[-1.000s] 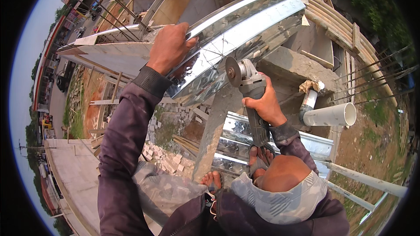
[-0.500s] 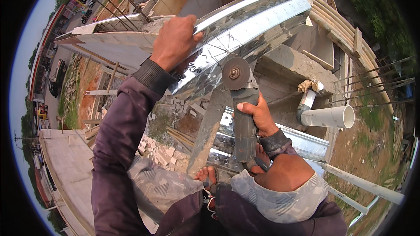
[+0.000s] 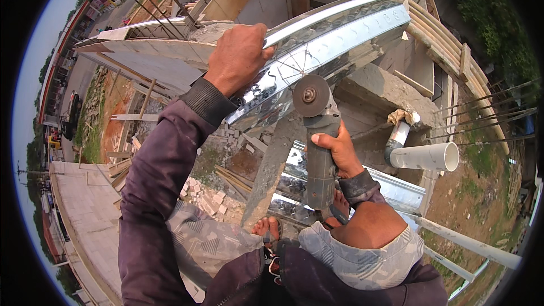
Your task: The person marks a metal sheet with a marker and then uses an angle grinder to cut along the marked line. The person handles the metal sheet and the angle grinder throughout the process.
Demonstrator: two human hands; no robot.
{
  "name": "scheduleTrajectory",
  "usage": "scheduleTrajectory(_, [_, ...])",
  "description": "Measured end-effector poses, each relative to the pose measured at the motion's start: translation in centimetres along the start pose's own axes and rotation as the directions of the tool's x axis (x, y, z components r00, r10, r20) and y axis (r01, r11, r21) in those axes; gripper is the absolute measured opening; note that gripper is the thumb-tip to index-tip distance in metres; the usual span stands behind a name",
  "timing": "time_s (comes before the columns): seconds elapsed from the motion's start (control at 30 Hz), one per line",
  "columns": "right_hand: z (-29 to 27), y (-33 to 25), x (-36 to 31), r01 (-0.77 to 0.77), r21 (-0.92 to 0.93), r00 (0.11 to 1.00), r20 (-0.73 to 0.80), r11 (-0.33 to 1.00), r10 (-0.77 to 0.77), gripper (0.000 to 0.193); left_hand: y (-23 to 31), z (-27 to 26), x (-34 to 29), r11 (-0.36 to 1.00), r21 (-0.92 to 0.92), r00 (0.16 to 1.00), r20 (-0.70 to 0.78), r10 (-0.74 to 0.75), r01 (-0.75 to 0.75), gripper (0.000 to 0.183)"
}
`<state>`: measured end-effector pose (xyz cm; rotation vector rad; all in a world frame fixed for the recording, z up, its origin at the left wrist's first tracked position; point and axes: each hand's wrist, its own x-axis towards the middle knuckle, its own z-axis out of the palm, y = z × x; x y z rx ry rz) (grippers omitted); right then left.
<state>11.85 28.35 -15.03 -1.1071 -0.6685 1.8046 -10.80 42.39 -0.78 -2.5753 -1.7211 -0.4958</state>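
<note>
My right hand (image 3: 341, 150) is wrapped round the dark body of an angle grinder (image 3: 321, 164), thumb lying across its top. The grinder's round disc (image 3: 311, 95) points away from me, close to the near edge of a shiny metal channel (image 3: 340, 38). With closed fingers my left hand (image 3: 239, 56) grips the near-left part of this channel, which slants up to the far right. Dark lines fan out on the channel's bright face just beyond the disc. Whether the disc touches the metal I cannot tell.
Beneath me runs a narrow concrete beam (image 3: 266, 178), with my sandalled feet at its near end. More metal channels (image 3: 391, 184) lie by my right leg. A white pipe (image 3: 425, 155) sticks out at right. Rubble (image 3: 207, 198) lies far below; steel bars (image 3: 493, 113) jut in from the right.
My left hand and the metal channel have shifted slightly to the right. The grinder has moved a little right and nearer to me, still in my right hand.
</note>
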Motion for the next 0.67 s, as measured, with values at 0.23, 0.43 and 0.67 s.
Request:
scheduleTrajectory(0.23, [-0.04, -0.46, 0.24, 0.058, -0.04, 0.998, -0.004, 0.998, -0.058, 0.073, -0.19, 0.02, -0.08, 0.999, -0.005, 0.999, -0.035, 0.037, -0.037, 0.029])
scheduleTrajectory(0.43, [-0.1, -0.31, 0.38, 0.051, -0.077, 0.998, -0.017, 0.996, -0.053, 0.073, 0.04, -0.06, -0.01, 1.0, -0.006, 1.0, -0.022, 0.011, -0.011, 0.029])
scheduleTrajectory(0.67, [0.22, -0.13, 0.47, 0.04, -0.087, 0.999, -0.02, 0.995, -0.042, 0.073, 0.02, -0.16, 0.01, 1.0, -0.009, 1.0, -0.002, -0.014, 0.014, 0.028])
